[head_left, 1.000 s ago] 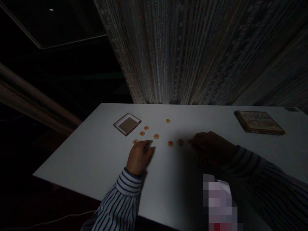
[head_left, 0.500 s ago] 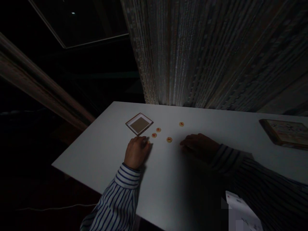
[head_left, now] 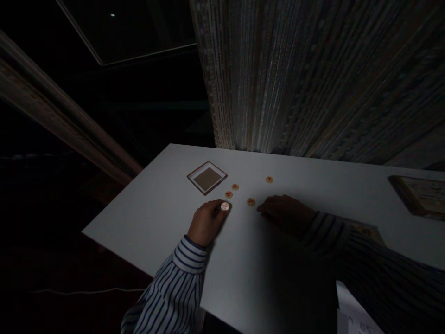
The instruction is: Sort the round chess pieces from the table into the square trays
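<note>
Between the thumb and fingers of my left hand point(head_left: 205, 222) is a round Chinese chess piece point(head_left: 225, 206), its pale face with a red character catching the light. Just beyond it two more disc-shaped pieces point(head_left: 228, 195) point(head_left: 235, 187) lie flat on the white table point(head_left: 139, 208). My right hand point(head_left: 285, 212), deep in shadow, rests low over the table with its fingers partly stretched and no piece visible in them. Its fingertips are close beside another red-marked piece point(head_left: 251, 202). One further piece point(head_left: 269, 179) lies farther back.
A shallow square tray point(head_left: 222, 176) with a brown inside sits beyond my left hand. At the right is a wooden-edged box point(head_left: 399, 195). A flat item point(head_left: 368, 230) is partly hidden by my right forearm. A string curtain point(head_left: 257, 93) hangs behind the table.
The piece in my left hand has turned its face into view. My right hand has come nearer to the closest loose piece. The whole view has shifted slightly.
</note>
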A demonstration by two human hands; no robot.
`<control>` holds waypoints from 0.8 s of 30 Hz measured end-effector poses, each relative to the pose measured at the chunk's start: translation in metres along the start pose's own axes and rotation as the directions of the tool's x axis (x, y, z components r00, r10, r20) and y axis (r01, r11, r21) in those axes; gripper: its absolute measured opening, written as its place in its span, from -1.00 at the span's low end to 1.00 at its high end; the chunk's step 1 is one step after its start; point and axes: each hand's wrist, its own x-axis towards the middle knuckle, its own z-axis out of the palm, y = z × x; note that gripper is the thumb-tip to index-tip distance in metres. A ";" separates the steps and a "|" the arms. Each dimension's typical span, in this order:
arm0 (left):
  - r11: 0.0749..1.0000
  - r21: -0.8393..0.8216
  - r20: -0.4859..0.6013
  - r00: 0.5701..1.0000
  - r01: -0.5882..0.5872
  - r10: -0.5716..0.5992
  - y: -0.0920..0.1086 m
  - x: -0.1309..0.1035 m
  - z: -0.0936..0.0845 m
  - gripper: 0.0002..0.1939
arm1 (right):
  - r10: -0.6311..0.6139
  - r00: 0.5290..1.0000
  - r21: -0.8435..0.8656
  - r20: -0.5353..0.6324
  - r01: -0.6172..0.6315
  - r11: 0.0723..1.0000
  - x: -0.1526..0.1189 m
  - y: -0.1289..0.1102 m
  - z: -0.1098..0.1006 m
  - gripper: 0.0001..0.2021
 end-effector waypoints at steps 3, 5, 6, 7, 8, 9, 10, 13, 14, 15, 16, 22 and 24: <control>0.971 -0.241 0.039 0.999 0.001 0.008 0.026 -0.007 0.007 -0.72 | 0.035 0.987 0.173 -0.158 -0.007 0.985 -0.008 -0.004 0.001 -0.81; 0.925 -0.380 0.078 0.997 0.032 -0.002 0.044 -0.010 0.013 -0.72 | 0.108 0.963 0.314 -0.245 -0.026 0.949 -0.016 -0.009 -0.001 -0.84; 0.891 -0.451 0.108 0.994 0.054 -0.006 0.054 -0.011 0.017 -0.72 | 0.146 0.952 0.384 -0.270 -0.033 0.923 -0.020 -0.011 -0.002 -0.84; 0.850 -0.520 0.139 0.990 0.076 -0.004 0.062 -0.011 0.020 -0.73 | 0.181 0.942 0.446 -0.284 -0.037 0.894 -0.024 -0.012 -0.004 -0.83; 0.804 -0.587 0.167 0.986 0.097 0.003 0.070 -0.011 0.023 -0.73 | 0.209 0.932 0.500 -0.295 -0.036 0.865 -0.029 -0.013 -0.005 -0.82; 0.754 -0.647 0.191 0.982 0.118 0.010 0.078 -0.011 0.025 -0.74 | 0.230 0.925 0.545 -0.302 -0.030 0.838 -0.034 -0.013 -0.007 -0.80; 0.702 -0.698 0.212 0.977 0.139 0.016 0.085 -0.011 0.028 -0.74 | 0.247 0.918 0.580 -0.311 -0.023 0.814 -0.040 -0.013 -0.009 -0.79; 0.560 -0.801 0.256 0.967 0.211 0.002 0.105 -0.010 0.038 -0.72 | 0.285 0.898 0.638 -0.334 -0.007 0.770 -0.059 -0.007 -0.016 -0.77; 0.532 -0.815 0.265 0.964 0.229 -0.009 0.111 -0.010 0.041 -0.72 | 0.298 0.892 0.635 -0.341 -0.016 0.772 -0.066 -0.005 -0.018 -0.76; 0.520 -0.820 0.269 0.963 0.240 -0.021 0.117 -0.010 0.045 -0.72 | 0.309 0.884 0.618 -0.351 -0.029 0.786 -0.073 -0.003 -0.020 -0.76; 0.519 -0.819 0.270 0.962 0.246 -0.031 0.123 -0.010 0.050 -0.73 | 0.314 0.875 0.588 -0.369 -0.043 0.808 -0.080 -0.001 -0.022 -0.76; 0.557 -0.793 0.303 0.953 0.248 0.007 0.150 -0.011 0.073 -0.75 | 0.187 0.891 0.323 -0.415 -0.048 0.945 -0.118 0.005 -0.038 -0.77; 0.573 -0.784 0.314 0.949 0.241 0.032 0.156 -0.010 0.079 -0.76 | 0.148 0.894 0.241 -0.424 -0.046 0.969 -0.128 0.009 -0.042 -0.75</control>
